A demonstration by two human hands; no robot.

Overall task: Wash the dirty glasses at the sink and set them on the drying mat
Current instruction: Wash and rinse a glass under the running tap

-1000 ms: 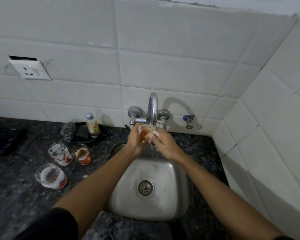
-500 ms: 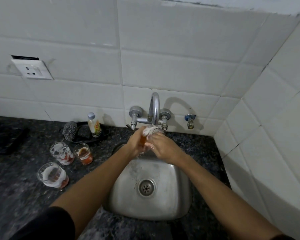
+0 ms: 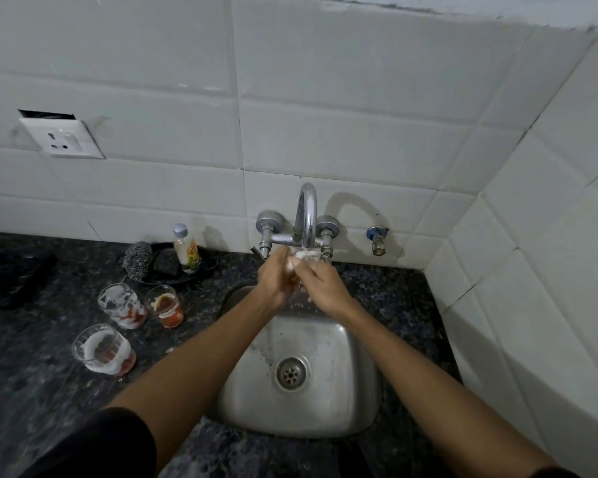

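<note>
Under the chrome tap (image 3: pixel 306 215), over the back of the steel sink (image 3: pixel 356 401), I hold a soapy glass (image 3: pixel 302 256). My left hand (image 3: pixel 273 281) grips its side and my right hand (image 3: pixel 321 284) wraps round it from the right; most of the glass is hidden between them. Three dirty glasses stand on the dark counter to the left: one foamy (image 3: pixel 121 305), one with orange-red residue (image 3: pixel 164 305), and a nearer foamy one (image 3: pixel 102 351). No drying mat is in view.
A steel scrubber (image 3: pixel 138 260) and a small soap bottle (image 3: pixel 186 248) sit on a black dish (image 3: pixel 173 276) behind the glasses. A second small tap (image 3: pixel 377 240) is on the wall to the right. A white tiled wall closes the right side. A socket (image 3: pixel 64 139) is on the wall at left.
Both hands have stayed under the tap, turning and rubbing the glass; the orange of the glass now shows less between the fingers. The view has shifted slightly.
</note>
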